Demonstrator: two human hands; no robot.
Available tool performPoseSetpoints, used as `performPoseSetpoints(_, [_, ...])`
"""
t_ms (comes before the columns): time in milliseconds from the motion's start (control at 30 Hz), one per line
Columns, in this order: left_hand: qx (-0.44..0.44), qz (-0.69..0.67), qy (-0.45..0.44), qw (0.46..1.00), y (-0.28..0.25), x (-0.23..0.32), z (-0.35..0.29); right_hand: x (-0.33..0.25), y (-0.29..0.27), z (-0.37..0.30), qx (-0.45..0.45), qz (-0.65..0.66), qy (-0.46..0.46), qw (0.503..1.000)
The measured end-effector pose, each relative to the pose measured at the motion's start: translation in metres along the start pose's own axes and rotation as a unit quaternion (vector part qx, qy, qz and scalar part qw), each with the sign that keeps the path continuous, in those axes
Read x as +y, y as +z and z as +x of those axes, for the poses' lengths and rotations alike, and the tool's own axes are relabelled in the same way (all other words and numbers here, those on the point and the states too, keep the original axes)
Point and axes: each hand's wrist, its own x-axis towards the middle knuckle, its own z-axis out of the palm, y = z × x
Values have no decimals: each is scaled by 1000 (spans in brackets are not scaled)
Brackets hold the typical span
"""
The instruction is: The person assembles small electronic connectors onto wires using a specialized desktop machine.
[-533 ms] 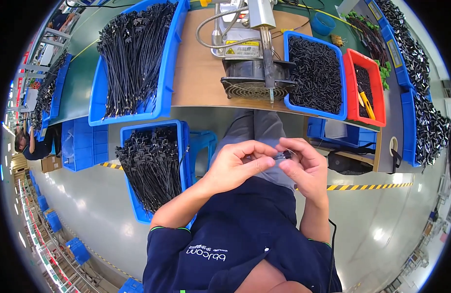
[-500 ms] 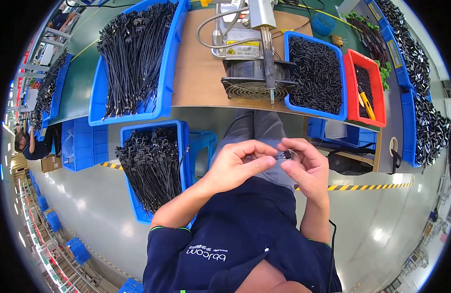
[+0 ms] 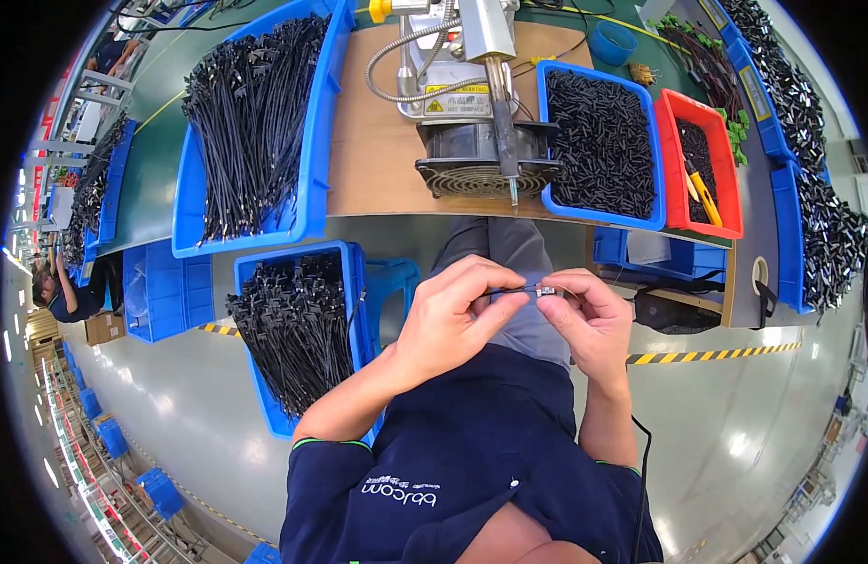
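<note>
In front of my lap, my left hand [image 3: 453, 315] pinches a thin black cable [image 3: 502, 292] between thumb and fingers. The fingertips of my right hand [image 3: 594, 318] are closed on a small silvery connector [image 3: 547, 291] at the cable's right end. Both hands are close together, below the bench edge. Beyond them, a metal nozzle [image 3: 505, 132] points down in front of a black fan [image 3: 481, 160] on the bench. To its right stands a blue bin [image 3: 603, 219] full of short black tube pieces.
Black cables fill a large blue bin [image 3: 312, 183] on the bench and a lower blue bin [image 3: 356, 310] at my left. A red bin [image 3: 721, 221] holds small black pieces and a yellow-handled tool [image 3: 705, 199]. More dark parts lie in blue bins [image 3: 788, 226] far right.
My hands have drawn slightly apart, and the cable with its silvery connector shows more plainly between them. The bench view has shifted a little.
</note>
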Motion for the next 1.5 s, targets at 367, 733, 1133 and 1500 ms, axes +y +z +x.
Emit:
performPoseSetpoints(367, [18, -39, -79, 996, 11, 5, 9, -1, 0, 1, 2, 45, -1, 999])
performPoseSetpoints(733, [18, -132, -130, 982, 17, -11, 12, 8, 5, 2, 13, 68, -27, 997])
performPoseSetpoints(1133, [0, -52, -99, 994, -8, 7, 18, -17, 2, 5, 23, -63, -36, 997])
performPoseSetpoints(1500, [39, 4, -62, 997, -14, 19, 25, -27, 26, 29, 43, -223, -289, 930])
